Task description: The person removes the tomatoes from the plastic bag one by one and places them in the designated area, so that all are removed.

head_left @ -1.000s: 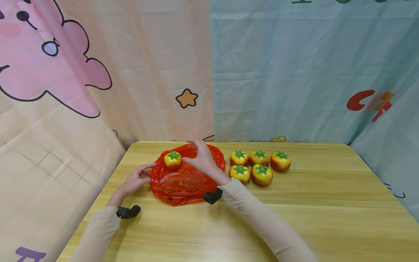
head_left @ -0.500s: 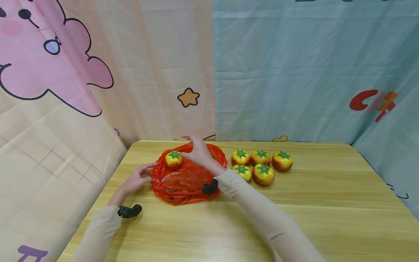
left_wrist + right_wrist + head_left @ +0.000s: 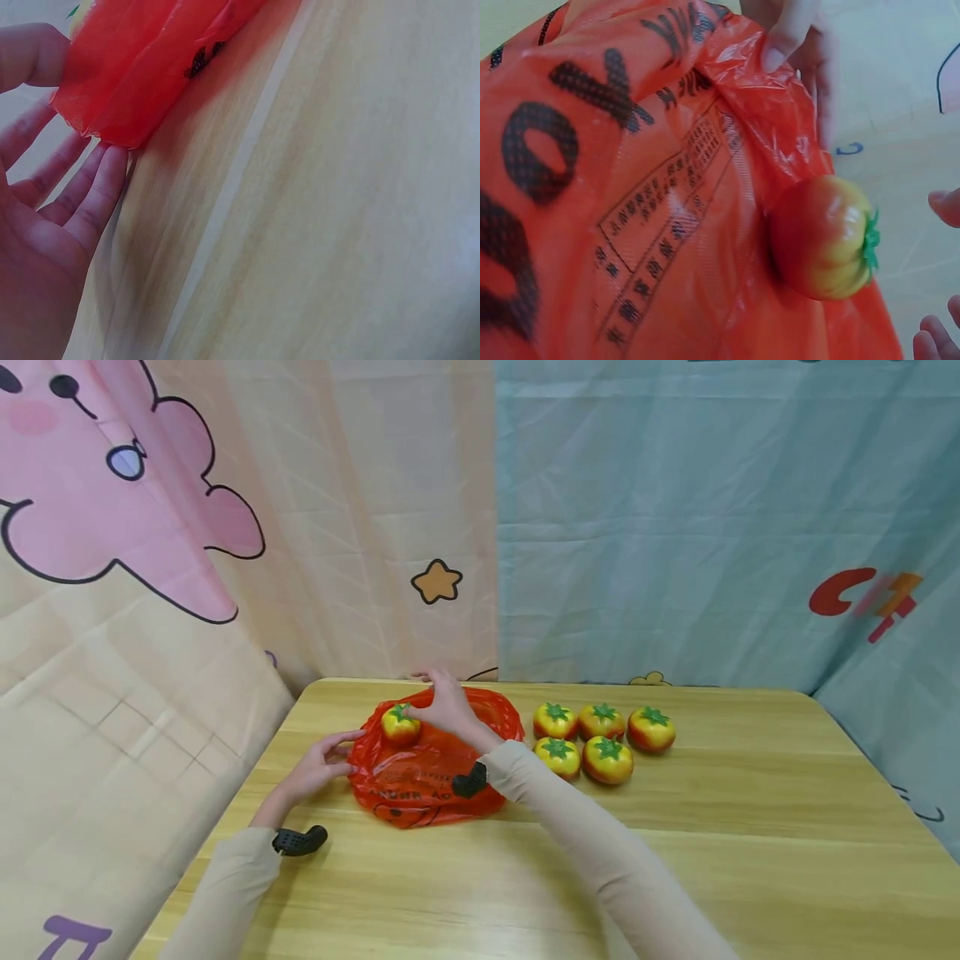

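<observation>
A red plastic bag (image 3: 431,760) with dark printing lies on the left part of the wooden table. One glossy red-and-yellow tomato (image 3: 810,240) with a green star-shaped top sits at the bag's left side, on the red plastic. My left hand (image 3: 309,770) pinches the bag's left edge, thumb on one side and fingers on the other, as the left wrist view shows. Above the bag hovers my right hand (image 3: 447,708), fingers spread apart. Its thumb overlaps the tomato in the head view, while in the right wrist view its fingertips (image 3: 939,345) stand apart from the fruit.
Several more tomatoes (image 3: 606,758) stand in a group just right of the bag. The wooden table (image 3: 750,827) reaches back to a hanging printed cloth (image 3: 645,527). More cloth (image 3: 135,710) hangs along the left side.
My right hand has moved left and slightly farther back, so its thumb now overlaps the tomato on the bag. My left hand stays at the bag's edge. The head view has shifted slightly.
</observation>
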Demonstrator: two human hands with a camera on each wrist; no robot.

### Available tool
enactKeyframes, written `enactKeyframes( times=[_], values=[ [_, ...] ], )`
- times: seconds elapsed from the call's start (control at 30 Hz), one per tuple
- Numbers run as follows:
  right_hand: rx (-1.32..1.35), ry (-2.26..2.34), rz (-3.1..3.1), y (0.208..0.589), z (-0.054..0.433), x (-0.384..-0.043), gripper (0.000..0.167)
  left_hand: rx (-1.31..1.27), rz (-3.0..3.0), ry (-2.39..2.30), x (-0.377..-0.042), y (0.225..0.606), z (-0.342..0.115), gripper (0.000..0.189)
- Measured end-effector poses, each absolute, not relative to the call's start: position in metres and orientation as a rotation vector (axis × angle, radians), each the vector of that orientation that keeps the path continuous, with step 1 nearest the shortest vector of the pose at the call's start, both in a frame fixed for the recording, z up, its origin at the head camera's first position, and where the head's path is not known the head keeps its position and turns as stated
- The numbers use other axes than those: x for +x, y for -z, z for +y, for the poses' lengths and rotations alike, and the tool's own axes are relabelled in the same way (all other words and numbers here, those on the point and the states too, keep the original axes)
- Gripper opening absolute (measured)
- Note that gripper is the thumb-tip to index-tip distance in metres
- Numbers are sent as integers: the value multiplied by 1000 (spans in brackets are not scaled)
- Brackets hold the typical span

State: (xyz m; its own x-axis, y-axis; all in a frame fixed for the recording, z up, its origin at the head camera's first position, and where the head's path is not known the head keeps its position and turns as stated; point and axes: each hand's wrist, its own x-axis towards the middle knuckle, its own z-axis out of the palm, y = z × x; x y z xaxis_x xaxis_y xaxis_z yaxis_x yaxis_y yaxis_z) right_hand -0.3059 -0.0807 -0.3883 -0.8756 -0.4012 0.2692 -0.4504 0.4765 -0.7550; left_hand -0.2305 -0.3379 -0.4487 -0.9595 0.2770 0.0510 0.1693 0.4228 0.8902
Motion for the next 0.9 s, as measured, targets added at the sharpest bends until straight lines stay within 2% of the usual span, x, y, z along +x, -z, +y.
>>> enactKeyframes(
  times=[0.43,0.9],
  values=[
    [642,-1489,-2731,413,-96,-300,68,366,2578,-1555,-230,447,-336,60],
    [620,-1477,-2718,430,-106,-298,64,378,2555,-1580,-228,445,-335,60]
  ],
)
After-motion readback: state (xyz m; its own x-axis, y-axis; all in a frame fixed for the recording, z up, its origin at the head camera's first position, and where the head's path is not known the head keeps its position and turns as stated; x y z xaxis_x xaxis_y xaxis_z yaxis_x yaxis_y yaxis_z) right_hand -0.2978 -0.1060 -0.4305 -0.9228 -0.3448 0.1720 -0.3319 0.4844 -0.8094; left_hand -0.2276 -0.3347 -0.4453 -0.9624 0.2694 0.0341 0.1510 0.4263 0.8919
